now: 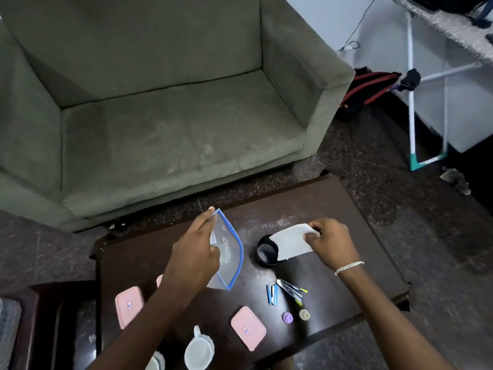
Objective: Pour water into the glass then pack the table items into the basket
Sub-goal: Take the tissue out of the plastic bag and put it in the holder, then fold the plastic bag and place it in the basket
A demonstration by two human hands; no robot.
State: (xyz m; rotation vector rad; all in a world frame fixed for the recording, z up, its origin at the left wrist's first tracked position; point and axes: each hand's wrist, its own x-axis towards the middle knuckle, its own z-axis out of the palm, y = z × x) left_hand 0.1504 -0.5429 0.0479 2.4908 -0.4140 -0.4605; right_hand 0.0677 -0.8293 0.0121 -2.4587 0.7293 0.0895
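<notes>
My left hand [196,253] grips a clear plastic zip bag [229,252] with a blue edge, held above the dark wooden table [333,209]. My right hand [330,240] pinches a white paper napkin [289,243] by its right end, just over a small black round container [265,253]. On the table near me lie two pink lids [248,328] [129,305], a white mug [198,349], blue clips [272,293], a stapler-like tool [290,288], a purple cap [287,317] and a cream cap [304,314]. No basket or glass shows.
A grey-green sofa [160,116] stands beyond the table. A white drying rack [426,102] and a dark red-striped bag [368,89] are at the right on the speckled floor. A second dark table [53,316] sits at the lower left.
</notes>
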